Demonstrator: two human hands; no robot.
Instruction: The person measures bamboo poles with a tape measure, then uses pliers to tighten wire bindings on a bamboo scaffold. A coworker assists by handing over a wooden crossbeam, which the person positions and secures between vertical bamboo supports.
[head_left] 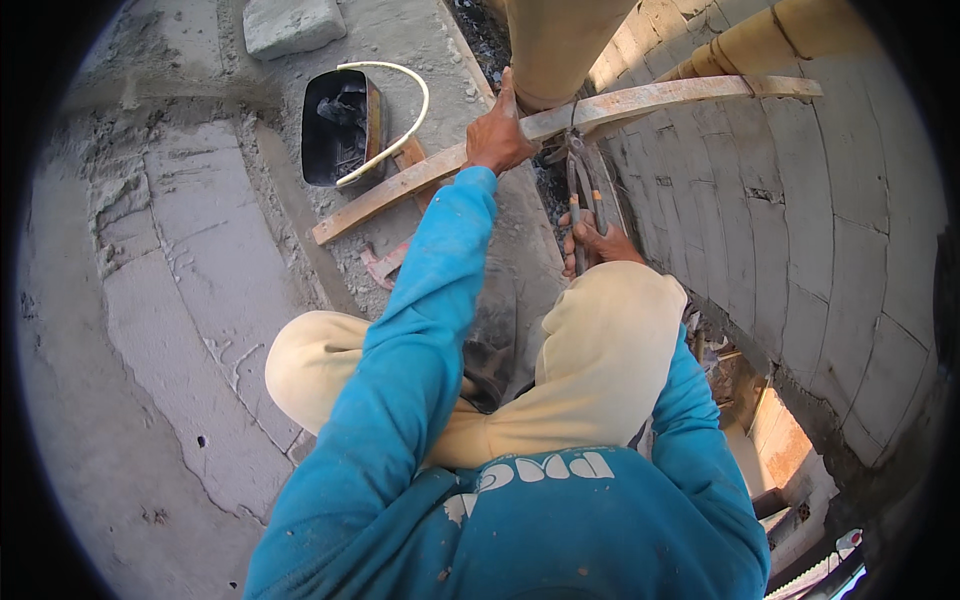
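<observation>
My left hand (pixel 497 138) is closed round a long wooden batten (pixel 400 190), pressing it near a thick upright bamboo pole (pixel 562 50). In my right hand (pixel 598 243) are the handles of a pair of pincers (pixel 573 190), worn and partly orange. Their jaws reach up to a dark tie wire (pixel 573 118) looped round the batten beside the pole. Whether the jaws bite the wire is too small to tell. The batten runs from the ledge at left to a second bamboo pole (pixel 775 40) at right.
A black cut-open container (pixel 312 130) with a pale hose handle and dark bits inside stands left of the batten. Near it are a reddish tool head (pixel 383 265) and a concrete block (pixel 292 25). A block wall (pixel 780 210) rises at right, with a drop-off below it.
</observation>
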